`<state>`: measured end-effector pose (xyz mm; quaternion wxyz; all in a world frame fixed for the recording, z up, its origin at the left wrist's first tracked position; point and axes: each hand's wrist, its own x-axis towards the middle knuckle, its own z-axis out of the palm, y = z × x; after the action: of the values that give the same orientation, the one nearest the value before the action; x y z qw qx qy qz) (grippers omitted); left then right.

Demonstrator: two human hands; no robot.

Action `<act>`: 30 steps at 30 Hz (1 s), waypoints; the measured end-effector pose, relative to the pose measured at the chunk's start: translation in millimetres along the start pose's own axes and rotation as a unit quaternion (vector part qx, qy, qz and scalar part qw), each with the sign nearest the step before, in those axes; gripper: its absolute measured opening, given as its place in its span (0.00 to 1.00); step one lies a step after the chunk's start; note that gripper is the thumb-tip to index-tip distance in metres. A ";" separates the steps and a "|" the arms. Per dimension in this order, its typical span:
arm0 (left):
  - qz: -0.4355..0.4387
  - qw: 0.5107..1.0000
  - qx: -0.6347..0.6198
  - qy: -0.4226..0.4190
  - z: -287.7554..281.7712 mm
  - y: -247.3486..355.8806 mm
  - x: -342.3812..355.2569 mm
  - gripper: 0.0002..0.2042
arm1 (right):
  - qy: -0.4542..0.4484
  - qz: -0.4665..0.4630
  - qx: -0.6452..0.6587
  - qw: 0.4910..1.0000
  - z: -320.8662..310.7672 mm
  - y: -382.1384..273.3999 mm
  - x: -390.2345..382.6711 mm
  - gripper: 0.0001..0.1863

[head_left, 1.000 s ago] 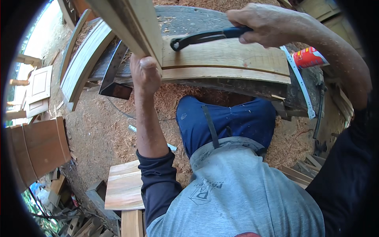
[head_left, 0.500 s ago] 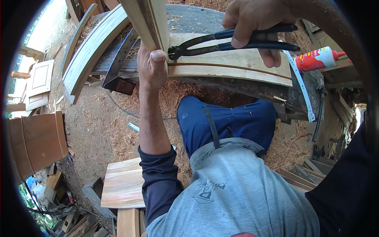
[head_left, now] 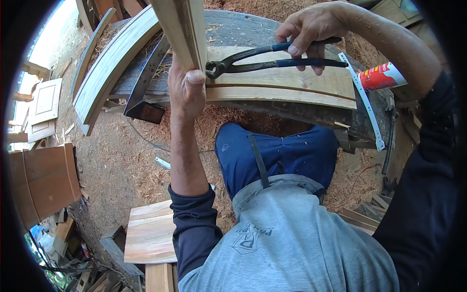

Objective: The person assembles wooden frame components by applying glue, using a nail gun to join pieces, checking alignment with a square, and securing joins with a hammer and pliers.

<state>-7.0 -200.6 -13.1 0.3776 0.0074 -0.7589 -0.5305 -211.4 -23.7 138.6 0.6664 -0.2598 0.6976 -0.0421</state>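
Note:
My left hand (head_left: 187,90) grips an upright wooden board (head_left: 187,31), thumb at the near side. My right hand (head_left: 314,31) holds black pincers (head_left: 243,65) with dark blue handles spread apart, fingers around the upper handle and near the lower one. The pincers' head is against or very close to the upright board beside my left thumb; the exact contact is unclear. Beneath them lies a pale board (head_left: 282,82) with a long dark groove along its near edge, resting on a weathered dark workbench (head_left: 238,24).
Left on the bench are curved pale pieces (head_left: 104,68) and a dark metal square (head_left: 143,97). At right are a perforated white metal strip (head_left: 365,109) and a red-and-white glue bottle (head_left: 382,75). The floor (head_left: 112,170) carries shavings; boards (head_left: 148,228) lie below left.
My right hand has shifted, and the pincer handles have spread apart since a second earlier. The pincers' head has moved left to the upright board by my left hand.

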 end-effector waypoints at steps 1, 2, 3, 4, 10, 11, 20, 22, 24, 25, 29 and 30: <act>0.008 1.000 -0.002 0.014 -0.6 -0.6 -0.6 0.50 | 0.041 -0.034 0.000 0.999 7.4 0.2 1.2 0.14; 0.016 0.999 -0.004 0.028 -1.5 -1.7 -1.3 0.49 | 0.081 -0.068 0.001 0.994 11.3 0.7 4.6 0.14; 0.016 0.999 -0.001 0.028 -4.0 -4.6 -2.6 0.49 | 0.044 -0.081 0.044 0.995 6.7 15.0 18.7 0.15; 0.013 1.000 0.003 0.009 -5.9 -7.8 -4.4 0.48 | 0.053 -0.080 0.055 0.994 7.3 31.3 28.6 0.16; 0.014 0.999 0.036 -0.030 -8.1 -12.3 -4.0 0.47 | 0.031 -0.135 0.062 0.988 2.7 50.9 50.7 0.17; 0.028 0.998 0.052 -0.036 -9.3 -12.7 -3.9 0.47 | 0.028 -0.134 0.064 0.988 2.3 48.2 47.7 0.17; 0.049 0.987 0.150 -0.005 -12.0 -15.6 -11.0 0.44 | 0.071 -0.137 0.039 0.987 15.0 58.5 48.9 0.19; 0.046 0.983 0.175 0.004 -11.6 -13.9 -10.7 0.43 | 0.057 -0.121 0.064 0.989 17.7 55.8 44.5 0.19; 0.052 0.981 0.185 0.014 -11.2 -12.7 -9.9 0.43 | 0.068 -0.111 0.052 0.990 22.4 52.0 42.0 0.18; 0.056 0.983 0.173 0.014 -11.3 -12.0 -9.4 0.43 | 0.072 -0.106 0.031 0.991 23.4 51.3 42.6 0.18; 0.051 0.986 0.157 0.006 -8.8 -11.6 -9.9 0.44 | 0.092 -0.070 -0.033 0.993 37.9 48.3 37.5 0.19; 0.048 0.987 0.155 0.002 -8.7 -11.9 -10.1 0.44 | 0.092 -0.070 -0.032 0.993 41.8 46.4 35.9 0.19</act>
<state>0.7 -208.6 -27.1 0.3984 0.0312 -0.8307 -0.3876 -184.9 13.2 82.6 0.5861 -0.3241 0.7372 -0.0897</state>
